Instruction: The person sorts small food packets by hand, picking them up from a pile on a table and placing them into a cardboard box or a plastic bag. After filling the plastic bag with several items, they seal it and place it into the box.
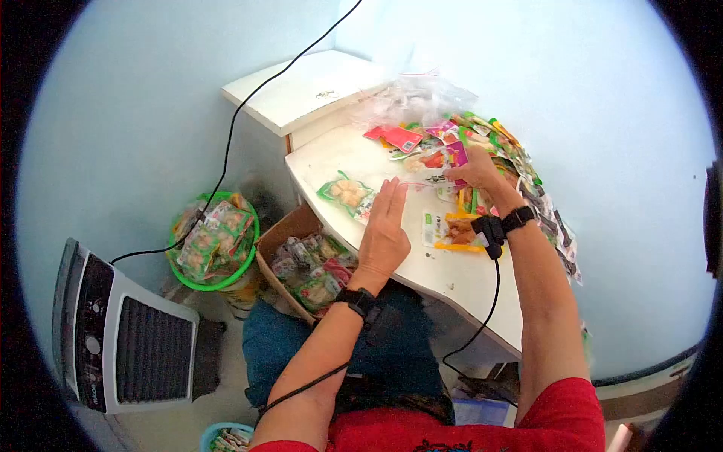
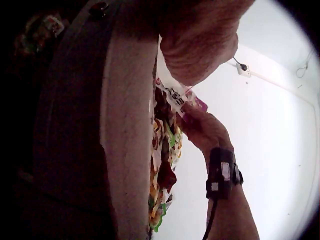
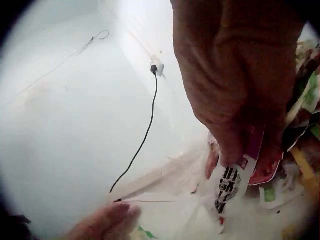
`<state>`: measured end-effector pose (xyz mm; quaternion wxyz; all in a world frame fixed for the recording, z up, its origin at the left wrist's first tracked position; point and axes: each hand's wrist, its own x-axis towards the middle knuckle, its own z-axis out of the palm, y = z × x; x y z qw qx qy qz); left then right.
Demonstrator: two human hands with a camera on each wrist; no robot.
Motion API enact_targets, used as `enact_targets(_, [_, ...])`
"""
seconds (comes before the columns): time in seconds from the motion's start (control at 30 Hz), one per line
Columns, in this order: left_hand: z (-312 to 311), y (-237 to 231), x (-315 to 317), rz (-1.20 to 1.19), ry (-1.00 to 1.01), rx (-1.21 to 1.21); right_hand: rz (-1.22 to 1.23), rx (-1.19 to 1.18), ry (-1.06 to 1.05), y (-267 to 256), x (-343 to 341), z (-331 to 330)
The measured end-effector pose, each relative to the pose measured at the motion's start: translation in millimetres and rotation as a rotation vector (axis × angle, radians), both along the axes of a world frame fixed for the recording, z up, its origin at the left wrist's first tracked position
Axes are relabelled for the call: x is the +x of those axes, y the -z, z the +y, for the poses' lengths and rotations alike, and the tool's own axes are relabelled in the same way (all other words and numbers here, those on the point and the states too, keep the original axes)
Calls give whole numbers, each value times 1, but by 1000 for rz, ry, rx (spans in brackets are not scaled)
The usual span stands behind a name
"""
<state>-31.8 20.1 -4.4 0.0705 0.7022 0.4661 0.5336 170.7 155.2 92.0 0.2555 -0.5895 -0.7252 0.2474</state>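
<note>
Packet (image 1: pixel 437 160) gripped in the right hand (image 1: pixel 478 170).

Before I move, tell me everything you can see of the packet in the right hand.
The packet looks like thin, glossy plastic film, with a purple panel at one end, black lettering, and a clear part showing reddish and pale contents. The right hand has its grip on the purple end, beside other packets on the white table. A thin reddish line runs from it toward the left hand; I can't tell whether that is its edge.
</note>
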Motion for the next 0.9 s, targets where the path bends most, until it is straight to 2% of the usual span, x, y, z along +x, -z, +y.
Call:
enact_targets(0.03, [-1,0,1,-1,1,-7,22,-58,33,-2,7,-6])
enact_targets(0.07, [-1,-1,1,-3,0,-11,102,54,77,16,25,1])
enact_targets(0.17, [-2,-2,0,-3,3,-20,433,21,159,-11,36,-52])
enact_targets(0.27, [-2,-1,0,-8,9,-13,844,-196,223,-34,29,-111])
enact_targets(0.37, [-1,2,0,2,9,14,1031,-356,92,-30,23,-151])
enact_targets(0.47, [0,1,-1,20,17,34,1037,-443,174,-10,9,-169])
enact_targets(0.57, [-1,0,-1,20,37,31,1115,-448,31,-1,-12,-170])
enact_targets(0.6, [-2,-1,-1,17,44,28,1130,-471,157,5,-14,-168])
enact_targets(0.73, [-2,-3,-2,57,20,20,1227,-509,39,19,-32,-156])
enact_targets(0.9, [-4,-5,-1,102,-11,31,1276,-527,30,41,-49,-138])
